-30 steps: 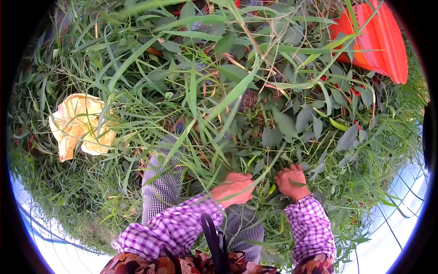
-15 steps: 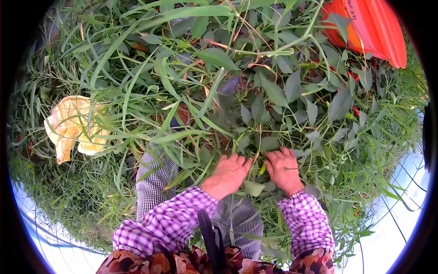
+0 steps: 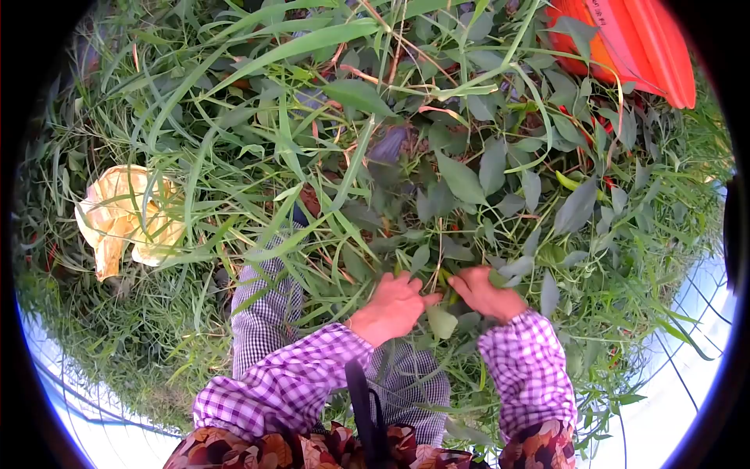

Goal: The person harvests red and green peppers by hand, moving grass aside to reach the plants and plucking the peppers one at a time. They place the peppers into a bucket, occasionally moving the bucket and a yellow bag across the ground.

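Both hands are low among the leaves of a pepper plant (image 3: 492, 168), close together in front of my knees. My left hand (image 3: 391, 307) has bent fingers, with the thumb pointing right toward a thin stem (image 3: 437, 258). Leaves hide its fingertips, so what they hold cannot be made out. My right hand (image 3: 491, 294) comes from the right, its fingers drawn together at a small green pepper (image 3: 444, 278), mostly covered by fingers and leaves. A pale leaf (image 3: 442, 322) hangs just below, between the hands.
A red-orange plastic container (image 3: 633, 51) lies at the upper right. A crumpled yellow bag (image 3: 129, 211) rests in the grass at left. A larger yellow-green pepper (image 3: 568, 181) and several red ones show at right. Long grass blades (image 3: 312, 39) cross above.
My right hand has turned sideways, and its fingers now point left and have closed in at the green pepper. My left hand has shifted slightly down, its fingers more bent.
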A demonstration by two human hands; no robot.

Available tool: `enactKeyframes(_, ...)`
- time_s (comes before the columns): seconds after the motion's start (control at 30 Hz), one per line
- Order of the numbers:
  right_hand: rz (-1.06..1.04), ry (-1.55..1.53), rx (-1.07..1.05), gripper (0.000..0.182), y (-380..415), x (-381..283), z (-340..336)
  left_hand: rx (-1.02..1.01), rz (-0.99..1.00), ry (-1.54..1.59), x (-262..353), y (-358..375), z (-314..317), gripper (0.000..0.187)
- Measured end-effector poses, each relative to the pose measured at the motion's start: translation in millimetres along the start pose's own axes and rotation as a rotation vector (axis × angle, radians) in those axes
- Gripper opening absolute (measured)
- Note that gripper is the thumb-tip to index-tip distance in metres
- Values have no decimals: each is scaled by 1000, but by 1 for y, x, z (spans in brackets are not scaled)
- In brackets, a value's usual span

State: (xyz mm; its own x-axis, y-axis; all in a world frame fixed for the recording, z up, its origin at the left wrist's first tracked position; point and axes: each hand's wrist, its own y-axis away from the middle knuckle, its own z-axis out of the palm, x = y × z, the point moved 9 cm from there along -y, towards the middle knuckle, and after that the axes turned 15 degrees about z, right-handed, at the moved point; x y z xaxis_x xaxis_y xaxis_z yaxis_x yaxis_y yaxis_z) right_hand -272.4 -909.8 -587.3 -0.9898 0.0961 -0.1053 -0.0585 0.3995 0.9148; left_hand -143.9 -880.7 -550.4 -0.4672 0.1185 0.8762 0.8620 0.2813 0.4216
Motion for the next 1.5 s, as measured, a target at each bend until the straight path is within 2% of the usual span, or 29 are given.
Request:
enactKeyframes(0.03, 107, -44, -74, 23, -10, 4, 9, -51, -20, 13, 0, -1, 2, 55)
enactKeyframes(0.07, -118, 103, 292, 22, -15, -2, 19, -130, -38, 40, 0, -2, 6, 55)
enactKeyframes(0.1, -49, 237, 294, 18, -21, -6, 23, -152, -31, 33, 0, -3, 10, 54)
enactKeyframes(0.17, 89, 497, 293, 24, -38, -28, 29, -198, -23, 18, -1, -3, 18, 53)
enactKeyframes(0.23, 163, 595, 312, 20, -46, -29, 32, -172, -30, 82, 0, -3, 16, 56)
enactKeyframes(0.37, 257, 317, 245, 24, -76, 5, 52, -140, -35, 120, 3, -2, 18, 61)
enactKeyframes(0.6, 388, -78, 300, 36, -111, 48, 82, -136, -60, 129, 1, -1, 15, 64)
enactKeyframes(0.7, 378, -220, 416, 42, -126, 75, 93, -75, -44, 114, 1, 1, 13, 63)
enactKeyframes(0.77, 319, -282, 603, 46, -127, 96, 101, -93, -48, 121, 0, 2, 10, 61)
enactKeyframes(0.83, 384, -540, 331, 44, -98, 76, 59, -83, -51, 133, 0, 1, 5, 60)
enactKeyframes(0.87, 464, -253, 356, 29, -69, 45, 24, -63, -53, 141, 0, 2, 3, 59)
enactKeyframes(0.9, 442, -204, 393, 21, -42, 25, 6, -45, -55, 149, 0, 3, 1, 59)
enactKeyframes(1.0, 234, 11, 480, 15, -23, 16, 10, 11, -29, 176, 0, 3, 1, 59)
enactKeyframes(1.07, 224, 30, 437, 13, -1, 10, -6, -43, -32, 202, 1, 3, 1, 61)
enactKeyframes(1.17, 121, 12, 593, 13, 21, 7, -27, -22, -10, 198, 2, 5, 2, 64)
enactKeyframes(1.23, 147, 468, 749, 15, 37, 1, -18, -23, -4, 199, -1, 6, 0, 65)
enactKeyframes(1.3, 227, -234, 729, 18, 64, -13, -67, 48, 4, 242, -3, 6, 0, 69)
enactKeyframes(1.33, 215, -382, 785, 19, 70, -3, -67, 72, 17, 261, -4, 5, 3, 69)
enactKeyframes(1.43, 369, -705, 670, 18, 80, 4, -67, 54, -11, 256, -6, 4, 8, 71)
enactKeyframes(1.47, 316, -1007, 665, 18, 76, 20, -50, 35, -30, 244, -7, 3, 10, 72)
enactKeyframes(1.5, 314, -906, 686, 20, 78, 22, -51, 102, -3, 204, -6, 4, 5, 70)
